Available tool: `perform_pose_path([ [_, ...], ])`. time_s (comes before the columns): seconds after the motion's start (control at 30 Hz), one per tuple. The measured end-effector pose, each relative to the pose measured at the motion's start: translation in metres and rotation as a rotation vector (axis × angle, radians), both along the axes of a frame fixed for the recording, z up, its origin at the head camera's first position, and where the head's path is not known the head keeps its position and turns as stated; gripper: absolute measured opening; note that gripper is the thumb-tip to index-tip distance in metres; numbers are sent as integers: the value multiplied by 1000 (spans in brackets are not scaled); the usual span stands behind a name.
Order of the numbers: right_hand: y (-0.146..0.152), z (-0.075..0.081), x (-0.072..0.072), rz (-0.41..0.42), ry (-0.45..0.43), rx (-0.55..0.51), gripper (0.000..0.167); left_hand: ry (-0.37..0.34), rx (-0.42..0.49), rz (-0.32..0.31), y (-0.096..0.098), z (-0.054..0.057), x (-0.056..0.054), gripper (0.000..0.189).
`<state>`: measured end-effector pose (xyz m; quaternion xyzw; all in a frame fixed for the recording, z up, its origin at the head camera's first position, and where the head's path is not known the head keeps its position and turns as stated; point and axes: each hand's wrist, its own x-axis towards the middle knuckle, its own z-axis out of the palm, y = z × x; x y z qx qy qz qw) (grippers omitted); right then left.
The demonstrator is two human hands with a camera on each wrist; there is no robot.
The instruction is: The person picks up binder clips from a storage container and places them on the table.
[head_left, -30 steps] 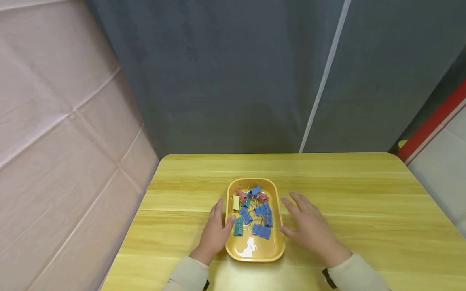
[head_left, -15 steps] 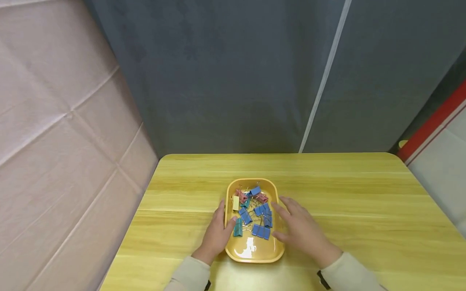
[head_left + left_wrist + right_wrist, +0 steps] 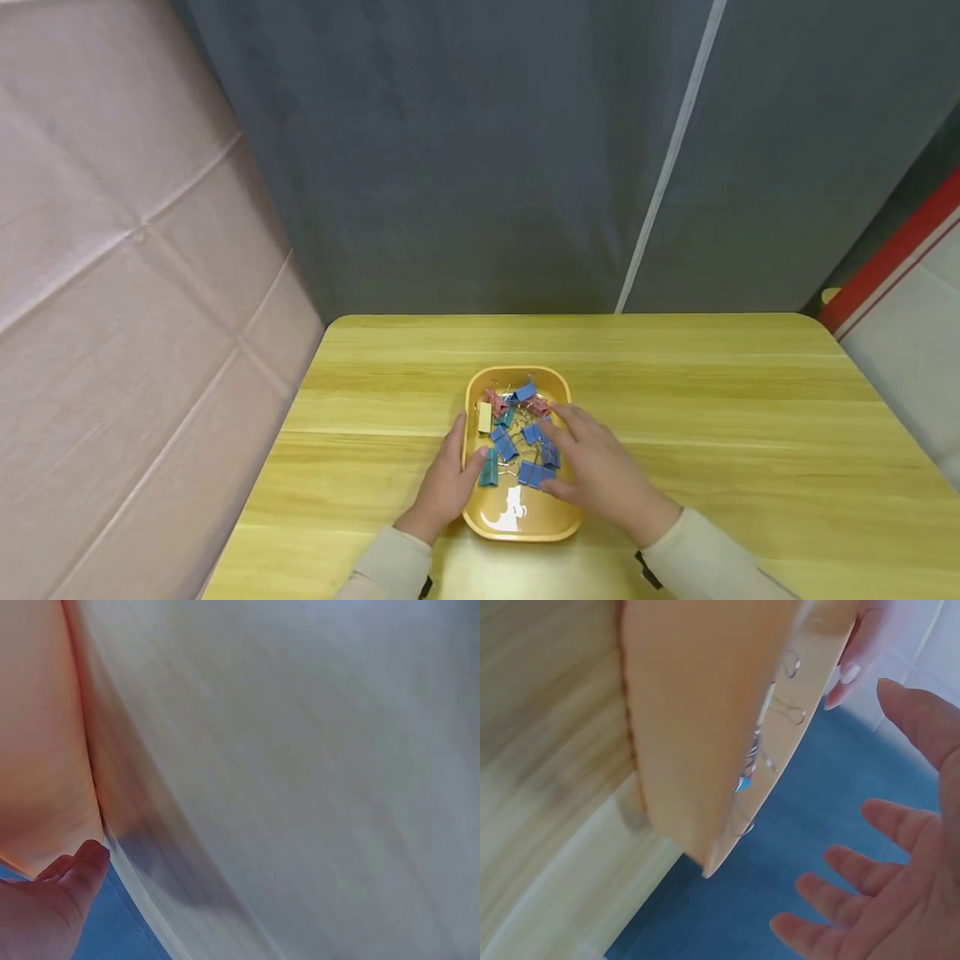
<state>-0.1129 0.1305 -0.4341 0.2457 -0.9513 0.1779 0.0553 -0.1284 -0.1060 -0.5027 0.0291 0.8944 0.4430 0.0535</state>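
As your left hand (image 3: 441,485) straddled the left wall of the yellow tray (image 3: 542,518), its thumb reached over the rim and its fingers lay along the outside, holding the wall between them, most likely to keep the tray from sliding; how firmly you pressed, I cannot tell. Your right hand (image 3: 602,473) gripped nothing: it hung over the tray's right side near the blue clips there, and the right wrist view showed its fingers spread, apart from the wall. With one hand on each side and well apart, you seemed to have a steadying side and a free side.

The tray stood on the worktop (image 3: 720,392), well short of the far edge and a little nearer the left edge than the right, its long sides running toward you, probably so both hands could get at it without stretching.

Inside, the binder clips (image 3: 505,444) lay bunched away from the tray's near end: a pale yellow clip (image 3: 484,418) near the left wall, red clips (image 3: 497,405) at the far end, a green clip (image 3: 489,470) just beside your left thumb, and a blue clip (image 3: 532,473) close to your right thumb. The raised walls presumably served to contain them, since their wire handles pointed every way.
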Motion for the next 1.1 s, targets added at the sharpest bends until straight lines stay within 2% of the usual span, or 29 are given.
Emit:
perform_pose_path([
  [0.27, -15, 8, -1, 34, -15, -6, 74, 5, -16, -4, -1, -2, -1, 70],
  [0.53, -24, 12, -6, 71, -41, 39, 76, 17, -33, -24, -1, -1, -1, 68],
  [0.87, -39, 17, -14, 130, -117, 110, 76, 26, -111, -21, 0, 4, 0, 66],
  [1.1, -48, 14, -20, 169, -88, 200, 74, 41, -217, -16, 2, 4, -1, 65],
])
